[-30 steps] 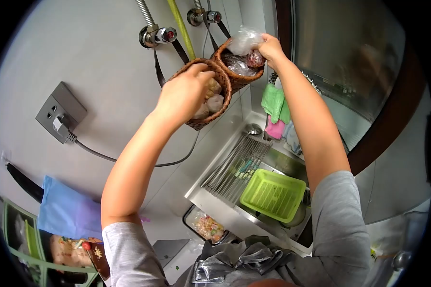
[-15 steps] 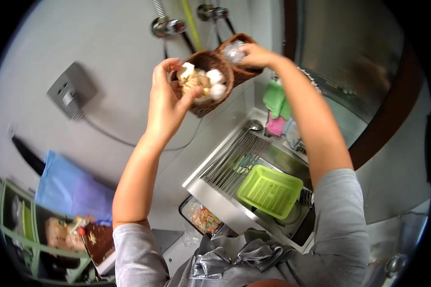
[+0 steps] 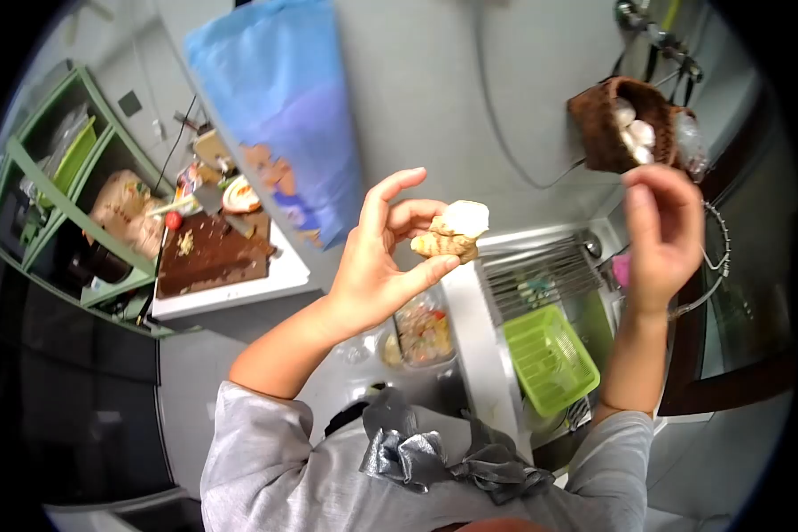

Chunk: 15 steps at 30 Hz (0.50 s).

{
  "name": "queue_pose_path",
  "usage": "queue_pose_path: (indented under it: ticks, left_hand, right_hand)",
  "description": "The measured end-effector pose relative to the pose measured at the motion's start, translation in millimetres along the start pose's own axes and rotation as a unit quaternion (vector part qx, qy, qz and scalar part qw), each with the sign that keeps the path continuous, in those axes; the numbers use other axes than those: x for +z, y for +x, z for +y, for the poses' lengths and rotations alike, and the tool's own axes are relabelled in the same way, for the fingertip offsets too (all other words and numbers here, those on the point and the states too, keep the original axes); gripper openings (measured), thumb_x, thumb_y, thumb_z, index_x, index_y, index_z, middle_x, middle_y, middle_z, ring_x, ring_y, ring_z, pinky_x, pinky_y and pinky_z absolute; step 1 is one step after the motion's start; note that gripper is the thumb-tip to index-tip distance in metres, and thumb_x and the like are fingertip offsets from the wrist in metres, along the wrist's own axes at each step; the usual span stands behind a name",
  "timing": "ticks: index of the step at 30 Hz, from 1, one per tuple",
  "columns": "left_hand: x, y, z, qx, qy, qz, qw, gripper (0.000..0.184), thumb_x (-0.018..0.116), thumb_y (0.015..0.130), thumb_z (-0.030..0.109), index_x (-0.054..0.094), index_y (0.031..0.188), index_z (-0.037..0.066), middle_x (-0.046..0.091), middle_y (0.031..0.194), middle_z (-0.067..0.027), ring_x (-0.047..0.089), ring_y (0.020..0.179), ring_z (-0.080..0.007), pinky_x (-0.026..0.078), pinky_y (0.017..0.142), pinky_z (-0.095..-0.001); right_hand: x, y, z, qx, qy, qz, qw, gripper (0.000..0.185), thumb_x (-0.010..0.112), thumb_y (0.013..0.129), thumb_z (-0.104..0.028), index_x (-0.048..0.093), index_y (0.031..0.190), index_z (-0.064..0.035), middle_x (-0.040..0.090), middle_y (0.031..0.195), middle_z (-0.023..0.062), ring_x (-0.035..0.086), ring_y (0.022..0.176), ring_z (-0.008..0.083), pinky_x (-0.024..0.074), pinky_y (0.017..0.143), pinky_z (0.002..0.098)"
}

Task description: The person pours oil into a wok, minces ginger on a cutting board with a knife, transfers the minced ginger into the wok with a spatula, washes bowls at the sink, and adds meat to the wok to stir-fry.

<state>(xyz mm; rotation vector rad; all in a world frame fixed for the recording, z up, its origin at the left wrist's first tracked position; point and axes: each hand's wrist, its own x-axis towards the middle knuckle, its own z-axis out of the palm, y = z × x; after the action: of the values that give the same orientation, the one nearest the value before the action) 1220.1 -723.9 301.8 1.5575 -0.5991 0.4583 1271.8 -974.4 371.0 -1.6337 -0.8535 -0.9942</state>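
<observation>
While pinching the ginger piece (image 3: 448, 241), slanted lengthwise toward upper right, at mid-frame in the grip of the left hand (image 3: 371, 270), holds the right hand (image 3: 665, 239) well apart at right of frame, loosely curled; cannot tell whether empty.

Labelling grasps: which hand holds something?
The left hand: it pinches a knobbly ginger piece with a pale cut face. The right hand, near the wicker basket, shows nothing in its grip.

The light is soft and fairly even, with fisheye-bowed edges and black corners
</observation>
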Motion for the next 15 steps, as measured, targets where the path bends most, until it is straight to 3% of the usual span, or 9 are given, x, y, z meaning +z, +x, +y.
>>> queue_pose_path:
  ticks: [3,4,5,8,9,11,12,14,15]
  left_hand:
    - [-34,-35,3,-0.038,-0.028,-0.005,0.999,0.070,0.068,0.074,0.002,0.024,0.128,0.003,0.057,0.105,-0.0141,0.057,0.096,-0.0193,0.045,0.086,-0.0308]
    - [-49,-46,3,-0.058,-0.044,-0.013,0.997,0.069,0.068,0.075,0.002,0.024,0.128,0.003,0.058,0.105,-0.0140,0.058,0.096,-0.0199,0.044,0.086,-0.0312]
    - [-69,-60,-6,-0.043,0.033,-0.059,0.997,0.068,0.066,0.075,0.002,0.024,0.128,0.003,0.058,0.106,-0.0143,0.059,0.096,-0.0208,0.045,0.085,-0.0309]
    - [-128,-108,-26,-0.094,0.047,-0.061,0.993,0.064,0.064,0.077,-0.005,0.024,0.127,0.003,0.055,0.109,-0.0129,0.058,0.095,-0.0184,0.047,0.083,-0.0294]
    - [-151,-125,-31,-0.183,-0.064,-0.030,0.980,0.057,0.062,0.078,-0.005,0.030,0.124,0.002,0.057,0.106,-0.0127,0.059,0.094,-0.0168,0.048,0.081,-0.0281]
    - [-211,-163,-54,-0.268,-0.118,-0.005,0.956,0.043,0.061,0.079,-0.003,0.040,0.117,0.000,0.059,0.101,-0.0109,0.059,0.092,-0.0152,0.050,0.079,-0.0272]
    - [-244,-179,-63,-0.273,-0.117,-0.003,0.955,0.043,0.061,0.079,-0.003,0.040,0.117,0.000,0.059,0.101,-0.0109,0.059,0.092,-0.0152,0.050,0.079,-0.0272]
    - [-304,-213,-80,-0.361,0.030,0.013,0.932,0.031,0.063,0.079,0.000,0.049,0.107,-0.003,0.062,0.098,-0.0118,0.060,0.088,-0.0139,0.049,0.073,-0.0239]
    - [-331,-231,-89,-0.369,0.019,0.022,0.929,0.031,0.063,0.079,0.000,0.049,0.107,-0.003,0.062,0.098,-0.0118,0.060,0.088,-0.0139,0.049,0.073,-0.0239]
  right_hand:
    - [76,-38,-52,0.108,0.008,-0.198,0.974,0.026,0.063,0.078,-0.006,0.055,0.103,-0.0033,0.056,0.085,0.0051,0.052,0.069,0.0098,0.0437,0.058,0.0255]
    - [101,-49,-62,0.134,0.019,-0.258,0.957,0.028,0.063,0.078,-0.007,0.054,0.104,-0.0033,0.056,0.086,0.0070,0.053,0.068,0.0132,0.0440,0.058,0.0264]
    - [128,-61,-69,0.157,0.034,-0.317,0.935,0.029,0.063,0.079,-0.008,0.053,0.105,-0.0034,0.056,0.087,0.0089,0.055,0.067,0.0166,0.0444,0.058,0.0274]
    - [208,-108,-77,0.157,0.024,-0.387,0.908,0.026,0.061,0.081,-0.012,0.050,0.103,-0.0036,0.056,0.088,0.0174,0.057,0.075,0.0338,0.0457,0.062,0.0348]
    - [234,-121,-83,0.194,0.004,-0.415,0.889,0.024,0.061,0.082,-0.014,0.050,0.100,-0.0032,0.058,0.082,0.0171,0.059,0.073,0.0337,0.0458,0.061,0.0357]
    - [297,-150,-91,0.281,0.025,-0.453,0.846,0.023,0.061,0.082,-0.015,0.050,0.097,-0.0032,0.059,0.073,0.0166,0.059,0.067,0.0341,0.0452,0.058,0.0364]
    - [332,-169,-92,0.329,0.049,-0.449,0.829,0.022,0.062,0.081,-0.016,0.049,0.096,-0.0037,0.058,0.067,0.0158,0.058,0.063,0.0346,0.0444,0.056,0.0369]
    - [412,-198,-103,0.347,0.050,-0.439,0.827,0.021,0.061,0.082,-0.015,0.048,0.093,-0.0031,0.058,0.068,0.0174,0.058,0.063,0.0350,0.0442,0.055,0.0367]
    - [450,-215,-104,0.351,0.053,-0.444,0.823,0.020,0.061,0.082,-0.014,0.048,0.092,-0.0027,0.059,0.068,0.0181,0.059,0.063,0.0354,0.0444,0.055,0.0368]
